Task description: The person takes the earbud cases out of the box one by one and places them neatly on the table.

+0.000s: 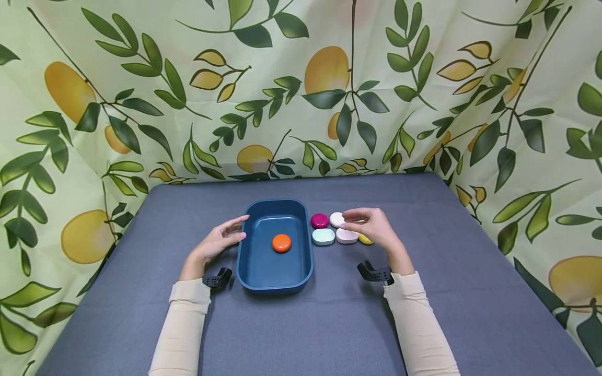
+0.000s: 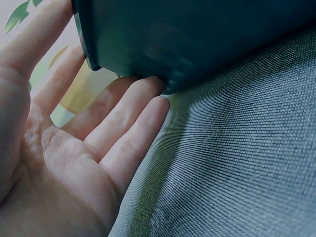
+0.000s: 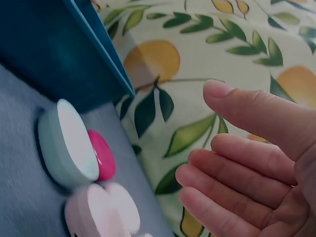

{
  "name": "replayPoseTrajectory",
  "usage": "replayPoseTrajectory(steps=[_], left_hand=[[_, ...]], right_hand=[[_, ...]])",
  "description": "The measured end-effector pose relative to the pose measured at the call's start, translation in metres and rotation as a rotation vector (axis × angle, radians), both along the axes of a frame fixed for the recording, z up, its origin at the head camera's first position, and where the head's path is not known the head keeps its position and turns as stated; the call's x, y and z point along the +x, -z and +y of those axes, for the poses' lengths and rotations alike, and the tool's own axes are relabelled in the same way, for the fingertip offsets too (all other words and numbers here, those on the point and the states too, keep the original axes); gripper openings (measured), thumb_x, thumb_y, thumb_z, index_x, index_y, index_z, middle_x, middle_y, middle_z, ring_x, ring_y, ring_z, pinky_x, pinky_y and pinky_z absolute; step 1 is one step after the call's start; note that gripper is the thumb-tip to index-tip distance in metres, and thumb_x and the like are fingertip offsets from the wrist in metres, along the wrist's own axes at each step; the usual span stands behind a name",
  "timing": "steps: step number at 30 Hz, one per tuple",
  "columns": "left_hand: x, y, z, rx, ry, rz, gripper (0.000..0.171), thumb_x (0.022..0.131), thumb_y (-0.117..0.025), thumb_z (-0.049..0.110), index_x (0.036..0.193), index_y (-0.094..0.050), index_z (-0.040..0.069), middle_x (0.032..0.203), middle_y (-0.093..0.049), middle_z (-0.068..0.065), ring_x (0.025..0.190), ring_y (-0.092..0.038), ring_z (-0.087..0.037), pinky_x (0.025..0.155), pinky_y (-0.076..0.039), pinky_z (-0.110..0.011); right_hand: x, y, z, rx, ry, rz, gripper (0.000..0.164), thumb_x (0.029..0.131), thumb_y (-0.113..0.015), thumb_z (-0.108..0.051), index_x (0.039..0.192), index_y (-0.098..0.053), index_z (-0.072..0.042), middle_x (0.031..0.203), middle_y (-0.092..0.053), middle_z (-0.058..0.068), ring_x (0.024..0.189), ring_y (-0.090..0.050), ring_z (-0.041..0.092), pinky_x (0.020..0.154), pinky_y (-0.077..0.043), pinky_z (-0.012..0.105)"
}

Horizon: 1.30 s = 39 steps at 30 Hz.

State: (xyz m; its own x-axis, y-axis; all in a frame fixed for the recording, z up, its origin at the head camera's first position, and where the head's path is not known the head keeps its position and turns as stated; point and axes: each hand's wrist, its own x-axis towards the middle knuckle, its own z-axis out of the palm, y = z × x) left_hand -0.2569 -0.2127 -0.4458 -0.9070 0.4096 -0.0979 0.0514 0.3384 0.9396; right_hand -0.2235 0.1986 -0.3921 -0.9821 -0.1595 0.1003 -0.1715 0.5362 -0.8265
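Note:
A deep blue rectangular tub (image 1: 275,288) sits on the table, with an orange round disc-like piece (image 1: 281,243) inside. My left hand (image 1: 218,241) touches the tub's left side, its fingertips against the outer wall (image 2: 148,54). To the right of the tub lie small smooth soap-like pieces: a magenta round one (image 1: 320,221), a white round one (image 1: 336,219), a pale mint oval (image 1: 323,237), a pale pink one (image 1: 347,236) and a partly hidden yellow one (image 1: 365,239). My right hand (image 1: 373,226) hovers above them, holding nothing, fingers loosely bent in the right wrist view.
A grey-blue cloth (image 1: 329,324) covers the table. Behind and at both sides hangs a curtain (image 1: 282,78) printed with fruit and leaves. Each wrist wears a black camera band, seen at the left wrist (image 1: 218,278) and the right wrist (image 1: 373,272).

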Motion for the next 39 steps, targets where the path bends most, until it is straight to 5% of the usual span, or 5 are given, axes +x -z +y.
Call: replayPoseTrajectory(steps=[4, 17, 25, 33, 39], left_hand=[[0.0, 0.001, 0.001, 0.005, 0.002, -0.001, 0.061, 0.096, -0.059, 0.027, 0.15, -0.034, 0.016, 0.155, -0.032, -0.02, 0.14, -0.036, -0.041, 0.113, -0.036, -0.059], [0.001, 0.0, -0.001, 0.0, -0.014, -0.004, 0.061, 0.096, -0.059, 0.025, 0.15, -0.034, 0.015, 0.155, -0.032, -0.02, 0.14, -0.037, -0.04, 0.113, -0.035, -0.059], [0.002, -0.001, -0.003, -0.005, -0.013, -0.006, 0.062, 0.096, -0.059, 0.028, 0.151, -0.033, 0.016, 0.156, -0.031, -0.021, 0.14, -0.036, -0.041, 0.113, -0.035, -0.059], [0.0, -0.001, 0.0, -0.007, -0.015, -0.025, 0.061, 0.096, -0.059, 0.028, 0.151, -0.033, 0.018, 0.155, -0.032, -0.02, 0.14, -0.037, -0.041, 0.113, -0.035, -0.059], [0.0, -0.002, 0.0, 0.001, -0.007, -0.029, 0.061, 0.096, -0.058, 0.028, 0.151, -0.033, 0.018, 0.154, -0.033, -0.021, 0.138, -0.04, -0.041, 0.113, -0.036, -0.058]], right_hand=[[0.004, -0.003, -0.013, -0.03, -0.039, -0.002, 0.039, 0.083, -0.075, -0.016, 0.115, -0.067, 0.005, 0.112, -0.07, 0.024, 0.099, -0.07, 0.028, 0.075, -0.053, 0.014], [0.014, 0.001, -0.076, -0.119, -0.21, 0.027, 0.037, 0.083, -0.074, -0.009, 0.115, -0.066, 0.008, 0.111, -0.07, 0.026, 0.099, -0.071, 0.033, 0.082, -0.06, 0.029], [0.019, 0.004, -0.118, 0.052, -0.299, 0.024, 0.04, 0.085, -0.073, -0.015, 0.119, -0.065, 0.004, 0.118, -0.069, 0.021, 0.107, -0.068, 0.034, 0.092, -0.057, 0.038], [0.009, -0.003, -0.138, 0.203, -0.369, 0.028, 0.045, 0.081, -0.077, -0.015, 0.12, -0.064, 0.003, 0.119, -0.069, 0.02, 0.107, -0.069, 0.031, 0.093, -0.056, 0.041], [-0.009, -0.017, -0.14, 0.094, -0.404, -0.06, 0.044, 0.082, -0.076, -0.012, 0.121, -0.064, 0.003, 0.119, -0.069, 0.018, 0.111, -0.068, 0.03, 0.095, -0.056, 0.037]])
